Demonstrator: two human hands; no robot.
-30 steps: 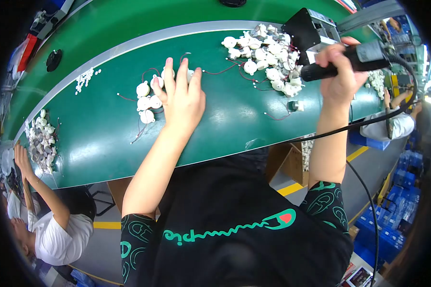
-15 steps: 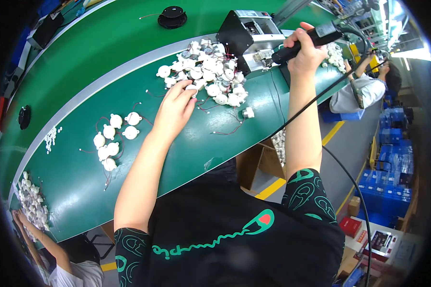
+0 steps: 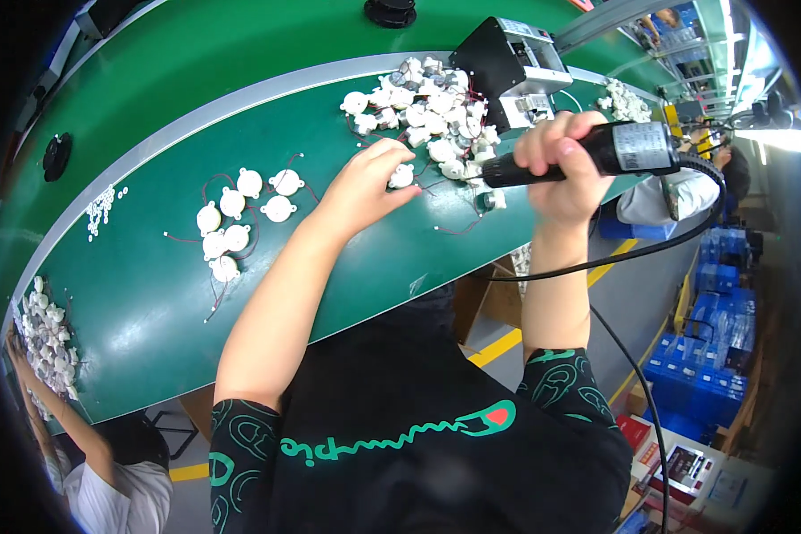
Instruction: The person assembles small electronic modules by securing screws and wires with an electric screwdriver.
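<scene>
My left hand (image 3: 369, 185) rests on the green bench, thumb and fingers closed around a small white-capped motor (image 3: 401, 175) with mounting ears. My right hand (image 3: 562, 169) is wrapped around a black electric screwdriver (image 3: 634, 148), held level with its tip pointing left toward that motor. The tip is apart from the motor. Behind both hands lies a heap of similar motors (image 3: 440, 111) with thin red and black wires. To the left of my left arm, several more motors (image 3: 236, 203) lie spread out, white faces up. A single motor (image 3: 494, 201) lies below the screwdriver.
A black box-shaped screw feeder (image 3: 512, 67) stands behind the heap. The screwdriver's cable (image 3: 708, 209) loops down past my right forearm. Small white rings (image 3: 100, 214) lie at the left, and another heap of motors (image 3: 49, 343) is beside a co-worker's arm (image 3: 58, 400). Blue crates (image 3: 699, 356) line the right.
My right hand has brought the screwdriver away from the screw feeder, down and nearer the motor in my left hand. The view has shifted, and my left hand now shows the motor more plainly.
</scene>
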